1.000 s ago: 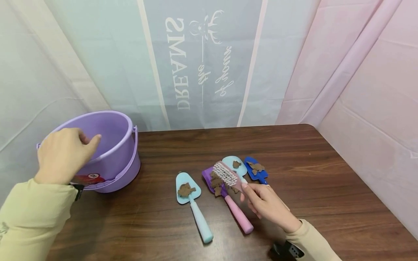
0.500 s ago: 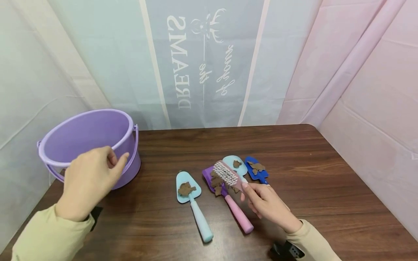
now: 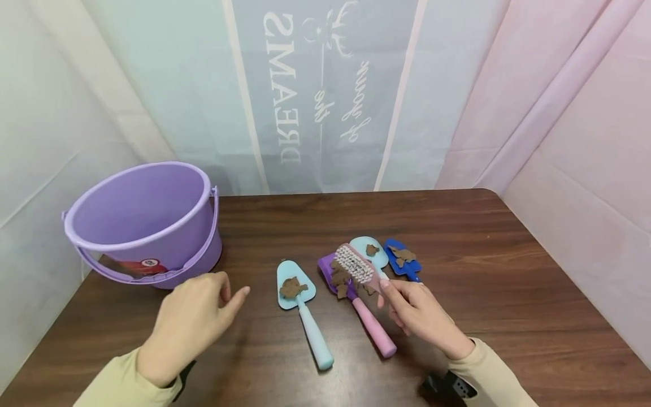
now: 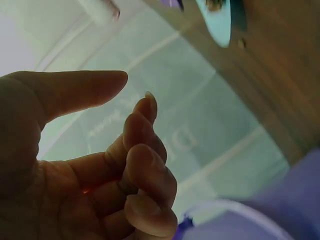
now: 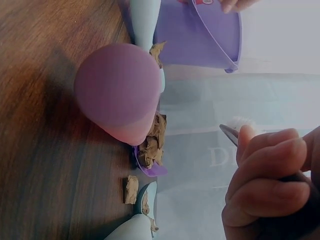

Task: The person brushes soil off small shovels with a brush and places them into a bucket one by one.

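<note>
My right hand point(image 3: 422, 316) grips a pink brush point(image 3: 360, 265), its white bristles facing up, over the purple-headed shovel. In the right wrist view the fingers point(image 5: 265, 185) curl round its dark-looking handle. My left hand point(image 3: 195, 322) hovers in front of the bucket with nothing in it; the left wrist view shows its loosely bent fingers point(image 4: 150, 175) apart from the thumb. Between the hands lie a light blue shovel point(image 3: 316, 339) and a purple shovel with a pink handle point(image 3: 375, 328). Both carry brown, flaky pieces point(image 3: 293, 288).
A large purple bucket point(image 3: 203, 226) stands at the left on the brown wooden table point(image 3: 508, 316), its handle hanging down in front. Behind the brush lie another light blue shovel point(image 3: 362, 243) and a dark blue shovel point(image 3: 394, 249), each with brown pieces. Printed curtains point(image 3: 458, 85) surround the table.
My left hand has moved from over the bucket's rim down and right to in front of it. My right hand keeps the brush in place; the view has tipped slightly down.
</note>
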The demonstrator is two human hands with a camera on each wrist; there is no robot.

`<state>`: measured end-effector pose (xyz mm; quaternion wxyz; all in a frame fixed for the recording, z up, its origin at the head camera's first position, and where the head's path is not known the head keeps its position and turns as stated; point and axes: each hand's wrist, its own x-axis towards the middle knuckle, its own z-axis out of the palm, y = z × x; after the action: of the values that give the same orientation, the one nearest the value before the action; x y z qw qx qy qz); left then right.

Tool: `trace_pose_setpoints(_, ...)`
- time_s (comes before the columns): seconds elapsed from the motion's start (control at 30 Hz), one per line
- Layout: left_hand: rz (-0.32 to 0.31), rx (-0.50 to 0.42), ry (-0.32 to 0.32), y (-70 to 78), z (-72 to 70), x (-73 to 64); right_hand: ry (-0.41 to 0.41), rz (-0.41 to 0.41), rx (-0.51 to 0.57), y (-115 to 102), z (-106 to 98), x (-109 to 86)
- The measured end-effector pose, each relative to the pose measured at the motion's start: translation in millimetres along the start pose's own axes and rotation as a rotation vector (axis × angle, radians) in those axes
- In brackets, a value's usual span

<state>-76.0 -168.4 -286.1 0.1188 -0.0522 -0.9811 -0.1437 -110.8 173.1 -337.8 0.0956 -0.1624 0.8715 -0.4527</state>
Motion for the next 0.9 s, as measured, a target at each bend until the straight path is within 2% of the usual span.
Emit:
trace_pose_setpoints(0.13,0.022,-0.013,-0.043,8.9,13.4,-4.1,0.001,0.0,-0.008,-1.0,-0.7,0.9)
trace_pose_setpoints(0.37,0.025,-0.042,-0.158,21.5,29.6,-9.0,0.004,-0.003,-0.023,-1.8,-1.7,1.1)
trace_pose_setpoints(0.7,0.049,-0.037,-0.164,35.1,46.4,-10.4,-0.002,-0.047,-0.006,-1.0,-0.9,1.6)
trace_pose_setpoints(0.9,0.025,-0.034,-0.216,52.1,59.3,-9.4,0.002,-0.066,-0.016,-0.5,1.0,1.8)
